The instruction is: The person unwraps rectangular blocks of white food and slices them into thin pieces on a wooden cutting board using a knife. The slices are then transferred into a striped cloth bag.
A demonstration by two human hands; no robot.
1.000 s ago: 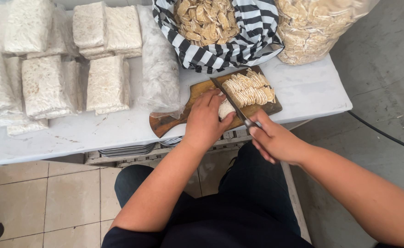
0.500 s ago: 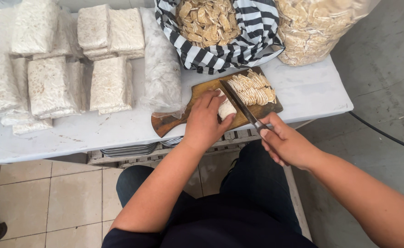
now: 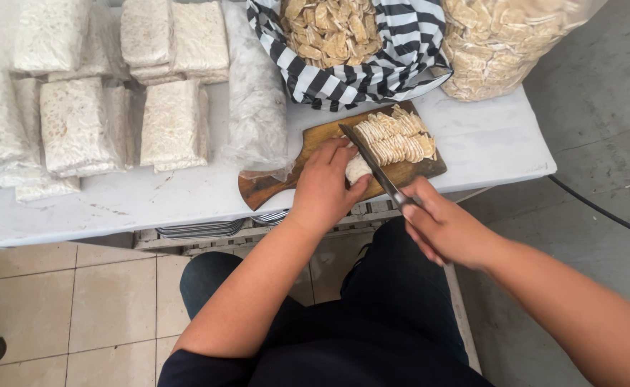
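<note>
1. The left hand lies palm-down on the wooden board, its fingers curled and clamped on a pale block that shows just beyond its fingertips.
2. The right hand is off the worktop's near edge, its fingers closed around the handle of a knife.
3. The blade runs diagonally up and left from the right hand, across the board, with its edge against the block's right end.
4. To the right of the blade, thin cut slices lie in overlapping rows on the board's far half.
5. The board sits at the front of the white worktop, tilted, its handle end toward the left.
6. Behind the board, a striped cloth wraps a heap of fried chips.
7. A clear bag of similar chips stands at the far right.
8. Wrapped white slabs fill the worktop's left side, some stacked.
9. Below the worktop are tiled floor and the person's dark-clothed lap.
</note>
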